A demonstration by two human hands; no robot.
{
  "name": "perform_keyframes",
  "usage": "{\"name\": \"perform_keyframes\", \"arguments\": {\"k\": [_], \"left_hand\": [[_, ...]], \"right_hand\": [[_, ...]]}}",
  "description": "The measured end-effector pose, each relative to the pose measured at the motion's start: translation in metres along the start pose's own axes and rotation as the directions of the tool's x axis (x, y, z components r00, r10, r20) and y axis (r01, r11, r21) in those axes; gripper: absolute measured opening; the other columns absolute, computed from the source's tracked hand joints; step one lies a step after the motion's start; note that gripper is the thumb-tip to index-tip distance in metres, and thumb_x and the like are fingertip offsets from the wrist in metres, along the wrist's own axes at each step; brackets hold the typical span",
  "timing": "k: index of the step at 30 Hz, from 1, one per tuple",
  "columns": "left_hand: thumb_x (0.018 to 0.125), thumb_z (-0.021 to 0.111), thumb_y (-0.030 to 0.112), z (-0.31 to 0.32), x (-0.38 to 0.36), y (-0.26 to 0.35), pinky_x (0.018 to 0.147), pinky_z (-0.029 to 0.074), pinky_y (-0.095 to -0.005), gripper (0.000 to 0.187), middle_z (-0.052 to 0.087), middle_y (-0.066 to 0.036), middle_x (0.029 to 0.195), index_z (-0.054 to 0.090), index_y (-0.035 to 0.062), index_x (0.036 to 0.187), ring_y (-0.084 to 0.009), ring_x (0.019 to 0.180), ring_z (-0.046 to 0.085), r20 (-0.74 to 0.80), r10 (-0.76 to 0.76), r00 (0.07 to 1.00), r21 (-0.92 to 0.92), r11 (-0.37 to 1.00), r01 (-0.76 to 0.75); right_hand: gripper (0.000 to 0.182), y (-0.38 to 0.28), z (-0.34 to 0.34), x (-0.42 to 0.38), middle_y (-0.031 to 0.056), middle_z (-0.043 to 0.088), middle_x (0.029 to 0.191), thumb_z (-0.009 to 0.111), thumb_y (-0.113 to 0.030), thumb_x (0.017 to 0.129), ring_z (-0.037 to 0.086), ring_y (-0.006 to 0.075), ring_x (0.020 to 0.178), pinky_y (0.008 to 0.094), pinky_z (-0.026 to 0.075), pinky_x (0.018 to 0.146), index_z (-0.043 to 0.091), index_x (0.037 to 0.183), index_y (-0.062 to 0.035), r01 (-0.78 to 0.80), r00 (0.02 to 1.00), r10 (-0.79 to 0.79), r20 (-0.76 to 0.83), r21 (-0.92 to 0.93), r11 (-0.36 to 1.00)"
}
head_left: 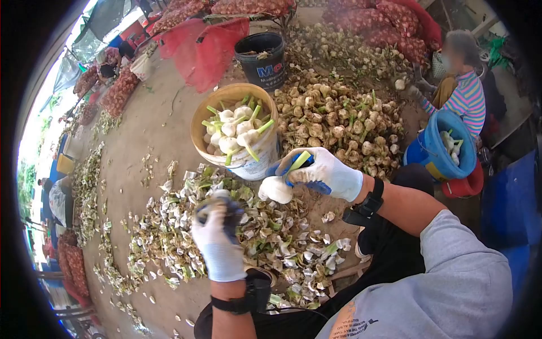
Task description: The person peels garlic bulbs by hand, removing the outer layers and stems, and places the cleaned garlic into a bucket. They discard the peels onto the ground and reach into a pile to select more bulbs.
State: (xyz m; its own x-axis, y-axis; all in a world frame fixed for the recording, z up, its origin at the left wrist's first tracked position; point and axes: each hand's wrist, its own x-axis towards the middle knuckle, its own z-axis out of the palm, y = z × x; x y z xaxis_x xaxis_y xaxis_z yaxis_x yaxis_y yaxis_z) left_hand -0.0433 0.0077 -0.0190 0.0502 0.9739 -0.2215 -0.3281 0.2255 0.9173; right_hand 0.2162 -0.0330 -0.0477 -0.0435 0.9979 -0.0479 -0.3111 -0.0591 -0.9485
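My right hand, in a white glove with blue finger patches, is closed around the short green stem of a peeled white garlic bulb. The bulb hangs below the fingers, above the floor litter. To the lower left, my left hand wears a similar glove, its fingers curled and smeared by motion. Whether it holds anything, I cannot make out. Beneath both hands spreads a heap of garlic peelings. Just beyond them stands a pale bucket with several trimmed white bulbs showing their green stems.
A pile of unpeeled garlic lies beyond my right hand. Behind the pale bucket stands a black bucket. At right, a co-worker sits near a blue bucket with bulbs inside. Red mesh sacks are stacked at the back.
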Motion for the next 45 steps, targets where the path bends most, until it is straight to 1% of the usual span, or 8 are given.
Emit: {"name": "perform_keyframes", "arguments": {"k": [9,14,20,25,31,35,38,45], "left_hand": [[0.098,0.070,0.016,-0.033,0.013,0.030,0.069,0.059,-0.0303,0.035,0.068,-0.008,0.096,0.063,-0.0034,0.126,-0.0141,0.083,0.066,0.139,0.203,0.969,0.678,0.693,-0.243],[0.098,0.073,0.040,-0.017,-0.006,0.015,0.067,0.051,-0.0313,0.046,0.069,-0.007,0.078,0.071,-0.0055,0.105,-0.0137,0.072,0.061,0.329,-0.126,0.936,0.784,0.588,-0.197],[0.104,0.061,0.026,-0.017,-0.015,-0.023,0.059,0.046,-0.0314,0.035,0.064,-0.007,0.075,0.068,-0.0076,0.098,-0.0102,0.066,0.054,0.300,0.138,0.944,0.620,0.724,-0.303],[0.099,0.065,0.025,-0.012,-0.016,-0.010,0.062,0.051,-0.0398,0.035,0.066,-0.012,0.074,0.068,-0.0081,0.090,-0.0198,0.061,0.059,0.148,-0.129,0.981,0.537,0.843,0.029],[0.094,0.070,0.026,-0.016,-0.022,-0.017,0.077,0.054,-0.0433,0.031,0.069,-0.020,0.097,0.068,-0.0029,0.105,-0.0324,0.087,0.069,0.526,0.010,0.851,0.850,0.040,-0.525],[0.090,0.073,0.030,-0.010,-0.026,-0.004,0.081,0.052,-0.0478,0.033,0.066,-0.020,0.099,0.067,-0.0011,0.099,-0.0387,0.095,0.066,0.500,-0.089,0.861,0.860,-0.067,-0.506],[0.090,0.075,0.031,-0.009,-0.024,0.003,0.077,0.052,-0.0475,0.034,0.065,-0.019,0.091,0.066,-0.0006,0.082,-0.0390,0.086,0.065,0.474,-0.087,0.876,0.868,-0.121,-0.482],[0.088,0.077,0.025,-0.010,-0.014,-0.002,0.071,0.051,-0.0467,0.030,0.063,-0.017,0.086,0.064,0.0005,0.077,-0.0384,0.081,0.065,0.467,-0.146,0.872,0.862,-0.146,-0.486]], "right_hand": [[0.035,0.021,-0.038,0.018,0.0148,0.072,0.124,0.075,-0.019,0.097,0.071,0.0232,0.110,0.0362,0.060,0.096,0.067,0.123,0.0025,-0.103,0.994,0.108,-0.008,0.252,0.962],[0.028,0.006,0.002,0.012,0.0094,0.075,0.113,0.077,-0.012,0.091,0.069,0.0150,0.101,0.0309,0.056,0.092,0.072,0.116,0.0001,-0.020,0.997,0.036,0.069,-0.219,0.976],[0.030,0.024,0.020,0.013,0.0077,0.076,0.111,0.082,-0.011,0.089,0.069,0.0155,0.102,0.0325,0.056,0.092,0.073,0.116,-0.0003,-0.104,0.981,0.101,0.163,0.009,0.995],[0.030,-0.006,-0.010,0.040,0.0173,0.074,0.116,0.072,-0.009,0.096,0.073,0.0272,0.100,0.0408,0.062,0.085,0.065,0.123,0.0045,0.084,0.994,-0.055,-0.093,0.345,0.935],[0.018,-0.024,-0.059,0.108,0.0119,0.073,0.105,0.069,-0.008,0.098,0.072,0.0219,0.091,0.0371,0.061,0.073,0.067,0.114,0.0014,0.024,0.939,-0.027,-0.343,-0.014,1.000],[0.028,-0.020,-0.054,0.128,0.0112,0.073,0.113,0.071,-0.018,0.099,0.071,0.0210,0.101,0.0354,0.059,0.085,0.067,0.120,0.0005,0.211,0.912,-0.267,-0.313,-0.201,0.957],[0.038,0.046,-0.112,0.125,0.0187,0.072,0.122,0.064,-0.022,0.097,0.071,0.0314,0.109,0.0441,0.057,0.093,0.063,0.128,0.0010,-0.277,0.930,-0.135,-0.342,-0.893,0.355],[0.047,0.192,-0.181,0.086,0.0240,0.054,0.147,0.068,-0.019,0.098,0.064,0.0358,0.123,0.0456,0.059,0.093,0.056,0.139,-0.0002,-0.523,0.665,0.365,-0.651,-0.755,-0.395]]}}
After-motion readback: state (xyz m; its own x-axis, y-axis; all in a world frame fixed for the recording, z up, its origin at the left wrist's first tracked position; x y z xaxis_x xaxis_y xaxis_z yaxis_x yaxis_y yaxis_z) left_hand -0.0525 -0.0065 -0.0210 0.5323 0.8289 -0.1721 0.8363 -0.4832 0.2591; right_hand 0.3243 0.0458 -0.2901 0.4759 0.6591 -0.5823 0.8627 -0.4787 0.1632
